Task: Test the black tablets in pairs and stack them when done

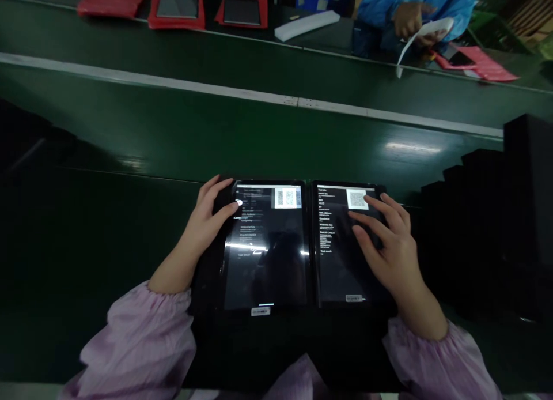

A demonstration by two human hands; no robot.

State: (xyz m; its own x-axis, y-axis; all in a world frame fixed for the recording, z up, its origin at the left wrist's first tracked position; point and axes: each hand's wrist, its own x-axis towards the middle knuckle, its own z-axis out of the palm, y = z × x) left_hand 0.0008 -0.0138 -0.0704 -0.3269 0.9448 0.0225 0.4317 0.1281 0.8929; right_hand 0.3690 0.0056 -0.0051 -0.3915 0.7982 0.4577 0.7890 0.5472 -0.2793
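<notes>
Two black tablets lie side by side in front of me, both lit with a dark test screen of small white text. A square code sits at the top right of each display. My left hand rests at the upper left of the left tablet, its fingertip on the glass near a white touch dot. My right hand lies spread over the right tablet, with fingers just below that tablet's square code. Neither hand holds anything I can see.
The tablets lie on a dark green belt with a white strip along it. Black stacked blocks rise at the right. Beyond, tablets lie on red sleeves, and a co-worker's hands in blue sleeves hold a white sheet.
</notes>
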